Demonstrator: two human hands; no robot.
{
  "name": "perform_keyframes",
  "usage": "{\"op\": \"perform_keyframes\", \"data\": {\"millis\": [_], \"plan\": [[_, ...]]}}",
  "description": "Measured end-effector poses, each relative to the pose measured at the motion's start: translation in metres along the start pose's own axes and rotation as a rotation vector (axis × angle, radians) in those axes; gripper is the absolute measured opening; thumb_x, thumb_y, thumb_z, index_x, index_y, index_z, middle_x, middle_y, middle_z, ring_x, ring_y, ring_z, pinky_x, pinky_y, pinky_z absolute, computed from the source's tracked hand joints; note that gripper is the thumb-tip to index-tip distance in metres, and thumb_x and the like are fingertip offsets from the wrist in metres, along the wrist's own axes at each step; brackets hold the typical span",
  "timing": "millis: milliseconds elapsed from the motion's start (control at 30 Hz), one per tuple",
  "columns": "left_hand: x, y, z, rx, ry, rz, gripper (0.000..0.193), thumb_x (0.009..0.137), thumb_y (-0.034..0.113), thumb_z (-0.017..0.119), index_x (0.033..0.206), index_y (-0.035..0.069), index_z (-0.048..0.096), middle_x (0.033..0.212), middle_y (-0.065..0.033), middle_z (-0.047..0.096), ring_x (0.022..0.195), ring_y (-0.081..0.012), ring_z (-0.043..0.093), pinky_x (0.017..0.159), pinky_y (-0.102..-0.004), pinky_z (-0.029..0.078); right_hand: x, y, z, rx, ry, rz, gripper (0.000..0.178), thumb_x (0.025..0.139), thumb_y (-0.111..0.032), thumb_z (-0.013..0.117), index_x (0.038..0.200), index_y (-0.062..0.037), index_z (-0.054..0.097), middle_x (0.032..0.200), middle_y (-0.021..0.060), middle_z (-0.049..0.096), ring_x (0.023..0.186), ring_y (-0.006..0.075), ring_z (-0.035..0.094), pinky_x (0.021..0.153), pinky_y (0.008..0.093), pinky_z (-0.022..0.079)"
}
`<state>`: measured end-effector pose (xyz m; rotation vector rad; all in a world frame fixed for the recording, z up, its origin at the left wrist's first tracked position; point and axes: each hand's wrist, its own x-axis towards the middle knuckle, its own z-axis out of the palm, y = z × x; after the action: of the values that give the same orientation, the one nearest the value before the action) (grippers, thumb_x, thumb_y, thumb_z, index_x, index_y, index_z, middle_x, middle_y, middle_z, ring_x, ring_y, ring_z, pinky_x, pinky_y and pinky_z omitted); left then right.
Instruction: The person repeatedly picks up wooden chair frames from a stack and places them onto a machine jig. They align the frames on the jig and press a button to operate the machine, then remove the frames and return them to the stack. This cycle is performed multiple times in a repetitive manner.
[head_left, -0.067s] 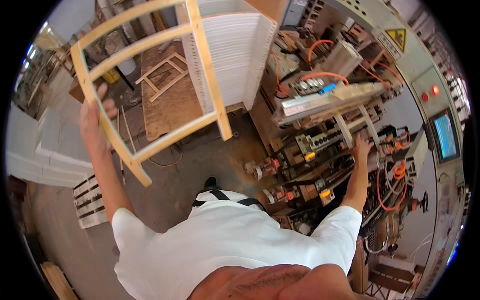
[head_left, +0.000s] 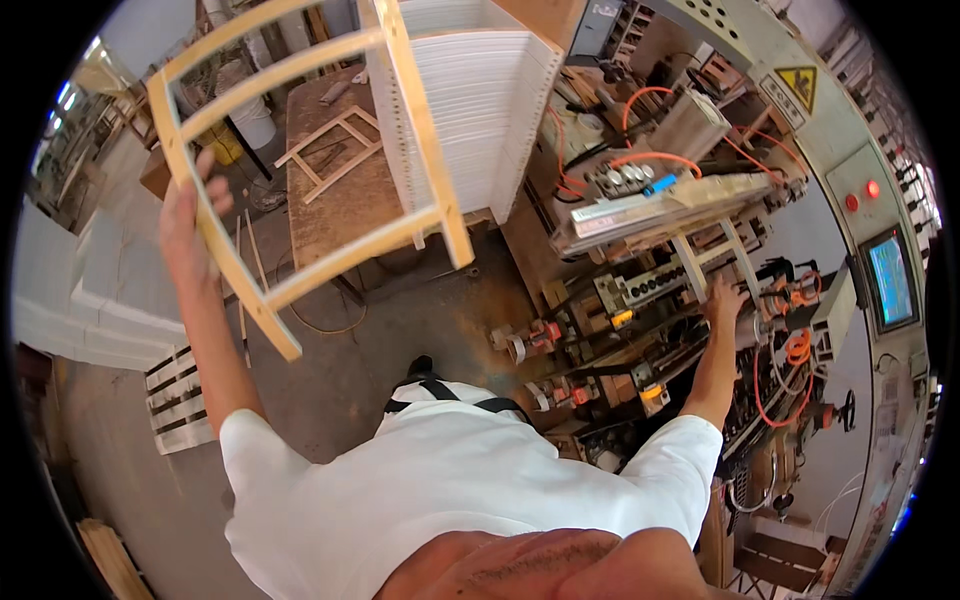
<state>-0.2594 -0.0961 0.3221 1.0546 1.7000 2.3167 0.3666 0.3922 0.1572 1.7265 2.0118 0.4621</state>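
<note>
Unloading step: left hand (head_left: 188,228) grips one rail of a wooden frame (head_left: 300,150), lifted clear. Right hand (head_left: 727,297) rests open-fingered on the clamping machine (head_left: 660,200), holding nothing. Next comes setting the frame down, likely on the worktop (head_left: 340,200).

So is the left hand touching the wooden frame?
Touching. The head view shows the left hand wrapped around a side rail of the wooden frame, fingers over its edge, holding it raised off the floor.

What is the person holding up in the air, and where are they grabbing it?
The left hand holds a wooden frame by one of its long side rails. The right hand holds nothing; it rests on the machine.
</note>
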Motion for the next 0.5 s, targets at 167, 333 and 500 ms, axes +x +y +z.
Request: {"op": "perform_keyframes", "data": {"millis": [167, 333, 500], "plan": [[0.141, -0.037, 0.03, -0.472, 0.06, -0.095, 0.043, 0.101, 0.011, 0.038, 0.135, -0.015, 0.032, 0.135, -0.0258, 0.047, 0.119, -0.0314, 0.054, 0.101, -0.0378, 0.048, -0.002, 0.002, 0.005, -0.055, 0.039, 0.171, 0.077, 0.077, -0.035, 0.076, 0.138, -0.0081, 0.038, 0.129, 0.0172, 0.054, 0.122, 0.0384, 0.047, 0.101, 0.0605, 0.029], [0.293, -0.112, 0.085, -0.681, -0.057, -0.194, 0.039, 0.1, 0.003, 0.032, 0.132, -0.018, 0.024, 0.135, -0.0316, 0.041, 0.118, -0.0426, 0.052, 0.103, -0.0462, 0.048, -0.036, -0.048, -0.059, 0.399, 0.475, 0.063, 0.076, 0.077, -0.028, 0.076, 0.139, -0.0044, 0.039, 0.129, 0.0193, 0.053, 0.119, 0.0372, 0.049, 0.1, 0.0515, 0.035], [0.368, -0.201, 0.191, -0.211, 0.028, -0.416, 0.035, 0.087, 0.003, 0.047, 0.116, -0.017, 0.05, 0.112, -0.0243, 0.058, 0.098, -0.0338, 0.063, 0.079, -0.0404, 0.053, -0.114, -0.114, -0.084, 0.855, 0.679, 0.009, 0.056, 0.083, -0.017, 0.069, 0.132, -0.0028, 0.047, 0.126, 0.0227, 0.054, 0.113, 0.0402, 0.053, 0.092, 0.0444, 0.045]]}}
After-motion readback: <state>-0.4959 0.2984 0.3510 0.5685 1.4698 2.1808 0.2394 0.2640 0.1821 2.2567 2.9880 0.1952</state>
